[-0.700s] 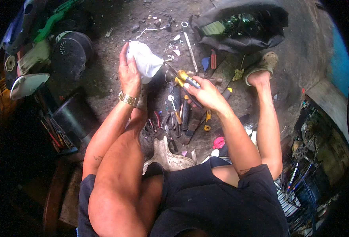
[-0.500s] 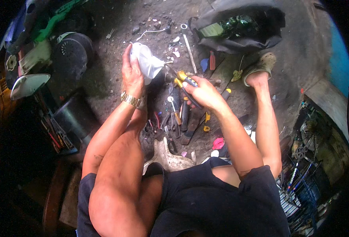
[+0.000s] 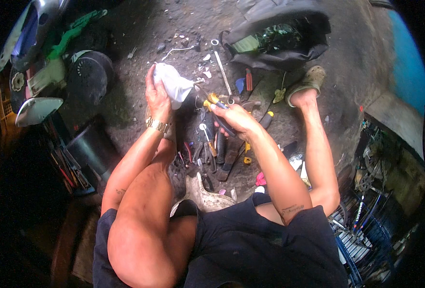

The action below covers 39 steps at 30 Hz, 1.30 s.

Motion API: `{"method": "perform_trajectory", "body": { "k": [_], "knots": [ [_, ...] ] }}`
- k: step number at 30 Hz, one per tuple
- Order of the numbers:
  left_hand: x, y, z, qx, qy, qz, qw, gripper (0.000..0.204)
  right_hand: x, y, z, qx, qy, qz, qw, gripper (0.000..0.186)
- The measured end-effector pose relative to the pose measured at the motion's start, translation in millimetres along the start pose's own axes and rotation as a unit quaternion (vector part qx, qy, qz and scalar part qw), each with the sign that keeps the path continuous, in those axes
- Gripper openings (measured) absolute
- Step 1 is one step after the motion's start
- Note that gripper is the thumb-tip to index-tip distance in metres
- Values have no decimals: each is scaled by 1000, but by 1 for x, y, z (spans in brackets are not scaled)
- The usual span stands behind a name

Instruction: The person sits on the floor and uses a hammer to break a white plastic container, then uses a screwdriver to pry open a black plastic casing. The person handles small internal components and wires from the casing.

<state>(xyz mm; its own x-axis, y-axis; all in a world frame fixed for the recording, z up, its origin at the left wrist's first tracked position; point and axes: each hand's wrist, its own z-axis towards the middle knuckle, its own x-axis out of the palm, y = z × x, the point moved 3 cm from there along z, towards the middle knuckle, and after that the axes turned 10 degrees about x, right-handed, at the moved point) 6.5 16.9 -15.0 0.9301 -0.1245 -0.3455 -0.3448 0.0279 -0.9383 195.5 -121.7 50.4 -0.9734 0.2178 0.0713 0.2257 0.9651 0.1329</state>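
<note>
My left hand grips a white, rounded, funnel-like piece from its left side, with the palm against it and the fingers up along its edge. A short metal stub sticks out of its narrow right end. My right hand is closed round pliers with yellow and black handles. Their jaws point up and left, at or very near the stub; I cannot tell whether they touch it. Below the hands, a screwdriver and several other hand tools lie on the dirt floor.
A long wrench lies beyond my right hand, near a red-handled tool. An open black bag with scraps stands at the back right. A black bucket is at the left. Bicycle parts crowd the lower right.
The view has shifted slightly, so the floor items appear a little further left and lower. Both hands keep their holds on the white piece and the pliers, with little change between them.
</note>
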Motion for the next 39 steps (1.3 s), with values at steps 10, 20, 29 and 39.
{"method": "perform_trajectory", "body": {
  "k": [10,20,29,39],
  "knots": [
    [-22,18,8,-102,-22,-61,993,40,33,-26,21,63,224,192,953,36],
    [-25,58,24,-182,-103,-306,929,37,96,-34,66,-60,463,405,786,41],
    [-31,69,10,-199,-145,-369,896,39,31,30,43,-164,122,222,953,44],
    [-25,53,17,-190,-146,-348,906,38,28,-17,35,-218,-84,-80,969,55]
  ]
}}
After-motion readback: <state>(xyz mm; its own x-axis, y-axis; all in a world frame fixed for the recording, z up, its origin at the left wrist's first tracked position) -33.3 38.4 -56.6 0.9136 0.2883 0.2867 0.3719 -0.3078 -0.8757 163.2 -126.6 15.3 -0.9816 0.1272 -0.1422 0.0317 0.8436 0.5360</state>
